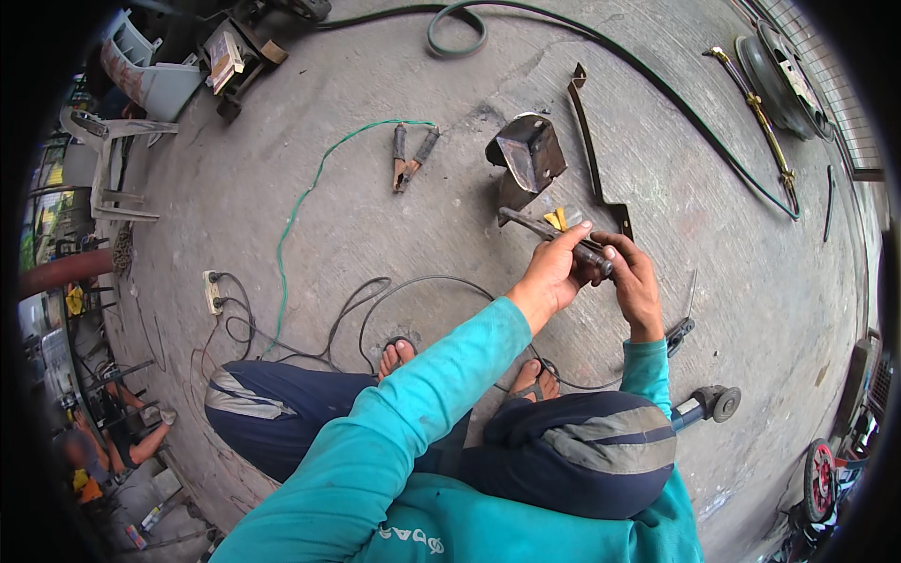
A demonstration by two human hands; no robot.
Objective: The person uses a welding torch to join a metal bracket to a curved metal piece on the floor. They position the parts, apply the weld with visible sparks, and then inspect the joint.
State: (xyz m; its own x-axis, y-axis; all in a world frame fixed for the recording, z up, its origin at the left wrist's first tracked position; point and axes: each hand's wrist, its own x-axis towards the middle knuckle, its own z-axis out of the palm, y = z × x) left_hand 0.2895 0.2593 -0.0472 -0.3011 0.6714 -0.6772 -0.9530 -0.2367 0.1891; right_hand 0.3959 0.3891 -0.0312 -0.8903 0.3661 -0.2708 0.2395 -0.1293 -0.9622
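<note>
- I see the left hand (554,274) curled around a dark metal tool (531,224).
- The right hand (636,289) half-curls at its right end; whether it grips, I cannot tell.
- The tool's tip overlaps a metal bracket (515,193) on the floor (450,235).
- Toward the floor's far-right corner: brass torch (754,99).

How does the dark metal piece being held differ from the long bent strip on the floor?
The dark metal piece is in the left hand; the long bent strip lies on the floor. The dark metal piece looks shorter; the long bent strip has angled ends. Both look dark and slender.
</note>
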